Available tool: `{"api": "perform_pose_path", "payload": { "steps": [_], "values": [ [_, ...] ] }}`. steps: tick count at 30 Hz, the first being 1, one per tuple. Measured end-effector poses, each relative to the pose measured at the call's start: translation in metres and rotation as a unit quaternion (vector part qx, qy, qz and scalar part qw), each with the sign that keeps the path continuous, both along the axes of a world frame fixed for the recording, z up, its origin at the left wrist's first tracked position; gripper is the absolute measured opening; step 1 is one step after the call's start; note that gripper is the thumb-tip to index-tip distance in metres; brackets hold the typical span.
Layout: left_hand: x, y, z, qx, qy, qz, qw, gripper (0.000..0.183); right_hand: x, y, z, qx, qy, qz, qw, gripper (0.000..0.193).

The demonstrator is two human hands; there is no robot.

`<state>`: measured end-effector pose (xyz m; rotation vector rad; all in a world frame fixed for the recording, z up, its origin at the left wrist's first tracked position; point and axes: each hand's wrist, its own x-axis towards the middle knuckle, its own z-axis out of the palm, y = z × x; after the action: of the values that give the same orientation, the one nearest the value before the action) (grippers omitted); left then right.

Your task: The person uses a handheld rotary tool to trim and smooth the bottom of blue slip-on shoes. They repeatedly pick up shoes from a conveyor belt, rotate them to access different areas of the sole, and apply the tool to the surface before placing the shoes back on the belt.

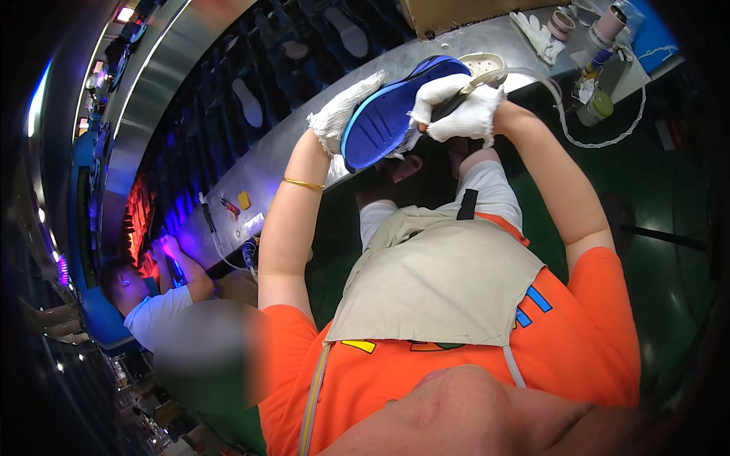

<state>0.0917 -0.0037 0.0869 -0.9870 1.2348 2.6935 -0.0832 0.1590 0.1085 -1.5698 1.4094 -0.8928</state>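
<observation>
A blue shoe sole (389,114) with a raised rim and grooves is held tilted over the bench's near edge. My left hand (346,112), in a white knit glove, grips it along its left side. My right hand (465,114), gloved too, is closed around a dark-handled tool (450,105) at the sole's right side. A pale tube (532,74) runs near that hand toward the right; the tool's working end is hidden. Just beyond the right hand lies a cream oval piece (484,64) with small dots, partly covered.
Behind the metal bench (293,148), a dark conveyor (293,49) carries pale soles. Spare white gloves (538,36), pink tape rolls (608,24) and a greenish jar (595,108) are at the right. A yellow block (243,200) lies leftward; another person (156,296) works beyond it.
</observation>
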Motion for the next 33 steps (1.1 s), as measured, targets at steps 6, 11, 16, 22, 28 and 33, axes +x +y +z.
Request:
{"api": "perform_pose_path", "payload": {
  "steps": [6, 11, 16, 22, 28, 33],
  "values": [
    [0.002, 0.021, 0.018, 0.020, 0.116, 0.049, 0.992, 0.057, 0.009, 0.007, 0.020, -0.054, -0.149, -0.051, 0.986, 0.011],
    [0.001, 0.027, -0.009, 0.082, 0.308, 0.194, 0.928, 0.057, 0.058, 0.014, -0.016, -0.135, -0.252, -0.109, 0.952, 0.008],
    [0.012, 0.033, -0.026, 0.085, 0.301, 0.253, 0.915, 0.062, 0.048, 0.013, 0.005, 0.001, -0.275, -0.094, 0.957, 0.010],
    [0.003, 0.044, -0.045, -0.020, 0.265, 0.335, 0.904, 0.058, 0.066, 0.007, 0.001, -0.257, -0.124, -0.120, 0.951, 0.009],
    [0.007, 0.042, -0.055, 0.073, 0.351, 0.311, 0.880, 0.059, 0.061, 0.006, 0.009, -0.078, -0.269, -0.157, 0.947, 0.008],
    [0.012, 0.062, -0.041, -0.013, 0.356, 0.253, 0.899, 0.048, 0.066, -0.006, 0.008, -0.353, -0.057, -0.181, 0.916, 0.005]
  ]
}}
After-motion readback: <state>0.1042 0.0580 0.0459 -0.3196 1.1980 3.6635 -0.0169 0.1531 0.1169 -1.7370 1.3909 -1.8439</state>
